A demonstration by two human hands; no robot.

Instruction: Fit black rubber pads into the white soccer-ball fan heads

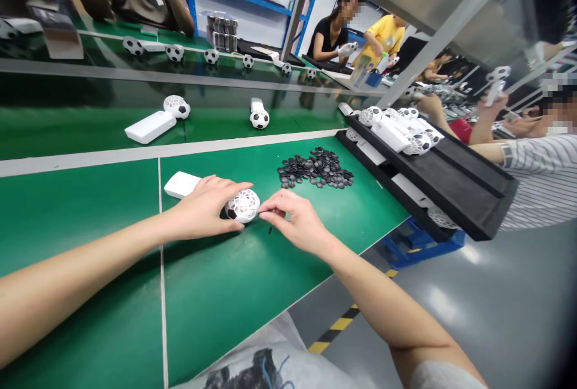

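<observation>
My left hand (205, 207) is wrapped round a white device with a football-shaped head (243, 205), which rests on the green table (216, 293). Its flat white body (181, 184) sticks out beyond the fingers. One black patch shows on the ball near my thumb; the rest of its visible face is openwork. My right hand (291, 217) pinches a small black piece (262, 213) at the ball's right side. A loose black piece (270, 230) lies just below those fingertips. Behind my right hand spreads a pile of black pieces (318, 166).
Black trays (469, 178) holding white football devices are stacked at the table's right edge. Past a pale strip (90, 153), a green belt (216, 127) carries two devices (151, 127) (259, 115). People sit opposite and at the right, one in a striped sleeve (541, 160).
</observation>
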